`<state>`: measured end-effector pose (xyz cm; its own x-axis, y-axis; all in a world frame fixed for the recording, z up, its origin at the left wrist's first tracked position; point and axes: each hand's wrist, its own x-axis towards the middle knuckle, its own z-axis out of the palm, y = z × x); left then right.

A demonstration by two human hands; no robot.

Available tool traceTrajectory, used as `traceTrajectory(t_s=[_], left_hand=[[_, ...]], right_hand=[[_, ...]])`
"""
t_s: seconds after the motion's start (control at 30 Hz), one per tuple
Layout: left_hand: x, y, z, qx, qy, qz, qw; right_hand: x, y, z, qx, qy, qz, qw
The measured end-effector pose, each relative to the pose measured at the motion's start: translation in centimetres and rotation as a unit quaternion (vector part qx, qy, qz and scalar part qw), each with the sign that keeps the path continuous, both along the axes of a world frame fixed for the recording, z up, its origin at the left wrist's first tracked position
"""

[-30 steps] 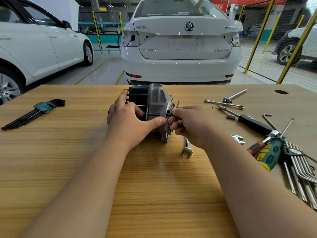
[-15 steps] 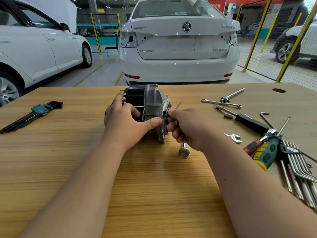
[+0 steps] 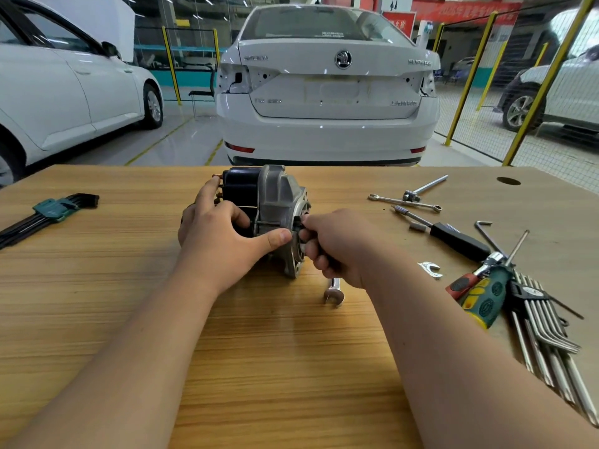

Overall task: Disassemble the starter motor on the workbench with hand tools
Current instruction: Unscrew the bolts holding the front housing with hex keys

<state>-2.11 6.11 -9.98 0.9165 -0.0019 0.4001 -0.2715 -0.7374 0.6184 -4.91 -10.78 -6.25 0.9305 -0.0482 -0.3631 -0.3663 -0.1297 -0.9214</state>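
Lying on its side in the upper middle of the frame, the starter motor (image 3: 275, 209) rests on the wooden worktop (image 3: 259, 351), with its black cylindrical body to the left and its grey cast housing with the round flange to the right. The left hand (image 3: 223, 238) grips the motor from the near side: its fingers (image 3: 207, 192) are curled over the black body and the thumb is stretched to the right along the housing, almost up to the flange. The right hand (image 3: 337, 244) is at the face of the flange, its fingers (image 3: 316, 260) curled tightly and pinching a small dark piece (image 3: 299, 225) against the metal; what this piece is cannot be told, because the hand covers most of it. Just below the right hand an open-end wrench (image 3: 334, 294) lies flat on the worktop, its shaft partly hidden under the hand. At the left edge of the frame there is a set of black hex keys (image 3: 48, 212) in a green holder. On the right side lie a thin combination wrench (image 3: 405, 200), a screwdriver with black handle (image 3: 460, 241), a small silver fork-shaped part (image 3: 429, 268), a screwdriver with green and yellow handle (image 3: 483, 296) and a set of long silver hex keys (image 3: 547, 345), all well apart from the motor. Behind the worktop a white car (image 3: 327, 92) stands with its rear toward the camera.
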Motion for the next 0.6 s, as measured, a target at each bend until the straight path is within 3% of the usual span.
traceTrajectory(t_s=[0.3, 0.6], left_hand=[[0.1, -0.1, 0.0, 0.001, 0.002, 0.003, 1.0], [0.1, -0.1, -0.1, 0.0, -0.002, 0.002, 1.0]], right_hand=[[0.2, 0.3, -0.2, -0.066, -0.048, 0.011, 0.997], [0.0, -0.6, -1.4, -0.179, -0.187, 0.025, 0.966]])
